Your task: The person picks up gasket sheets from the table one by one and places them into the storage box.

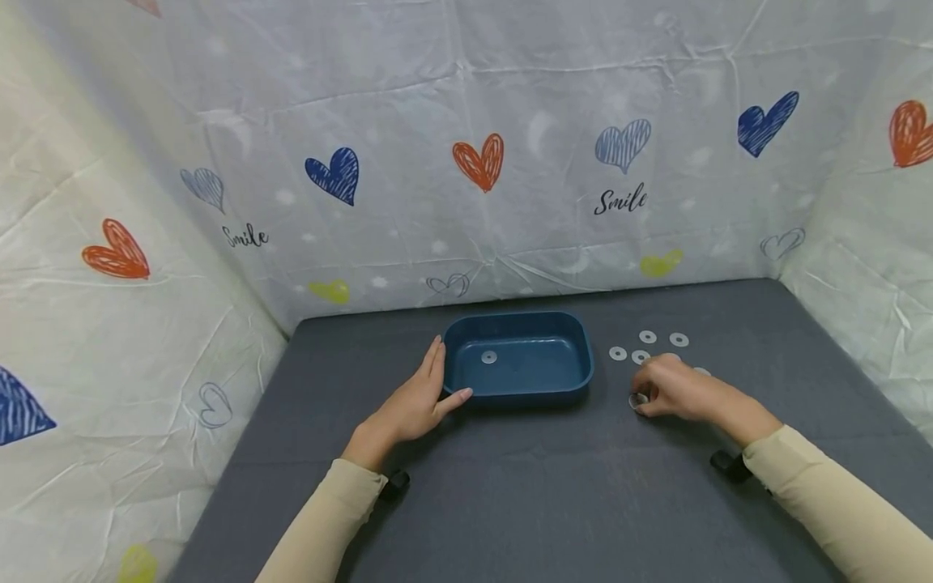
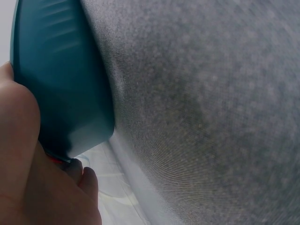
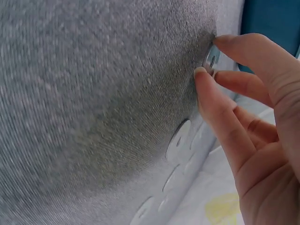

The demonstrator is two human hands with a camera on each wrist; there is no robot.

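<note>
A blue rectangular tray [image 1: 519, 397] stands on the dark grey table, one flat washer [image 1: 489, 356] lying inside it. My left hand [image 1: 411, 401] rests against the tray's left end, fingers straight along that side and thumb at the near corner. In the left wrist view the hand touches the wall of the tray [image 2: 61, 79]. To the tray's right, my right hand [image 1: 674, 390] pinches another washer [image 3: 212, 57] between thumb and fingertips, right at the tabletop. Behind that hand lie several loose washers [image 1: 647, 336], some partly covered by it.
A white cloth [image 1: 539, 235] printed with hearts hangs along the back edge of the table [image 1: 503, 502] and down both sides. Bare grey cloth covers the table's front part. A black wrist strap [image 1: 729, 466] shows under the right sleeve.
</note>
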